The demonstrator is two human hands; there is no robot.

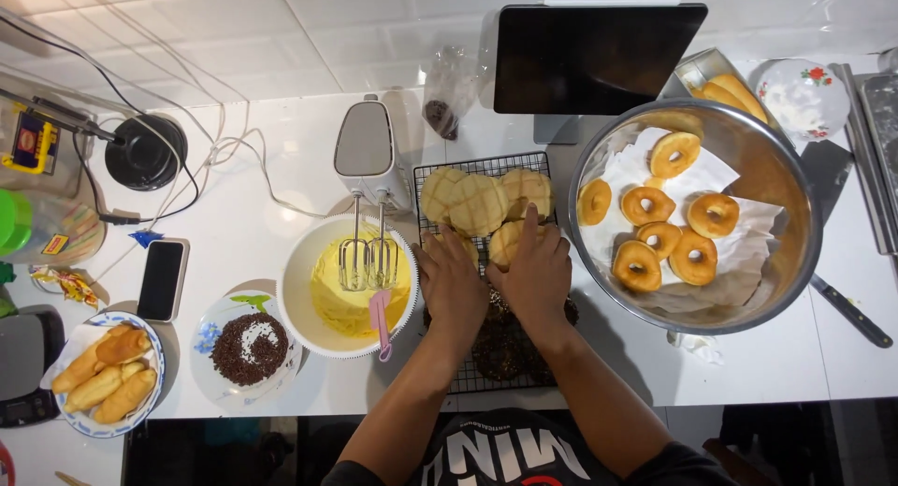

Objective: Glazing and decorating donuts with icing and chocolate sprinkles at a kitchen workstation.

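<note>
Both my hands rest palm-down on a black wire cooling rack (524, 163) in front of me. My left hand (451, 285) lies on the rack's left side. My right hand (536, 271) covers a golden bun (505, 241), with one finger pointing up between the buns. Several golden scored buns (477, 201) sit on the rack's far half. Dark sprinkle-coated pieces (500, 350) lie on the near half, partly hidden under my wrists. What is under my palms is hidden.
A white bowl of yellow cream (348, 285) holds a hand mixer (367, 154) and a pink spatula (382, 322). A steel bowl (790, 182) of ring doughnuts stands right, with a knife (847, 308) beside it. A plate of chocolate sprinkles (248, 346), phone (162, 278), plate of pastries (105, 374), tablet (594, 60).
</note>
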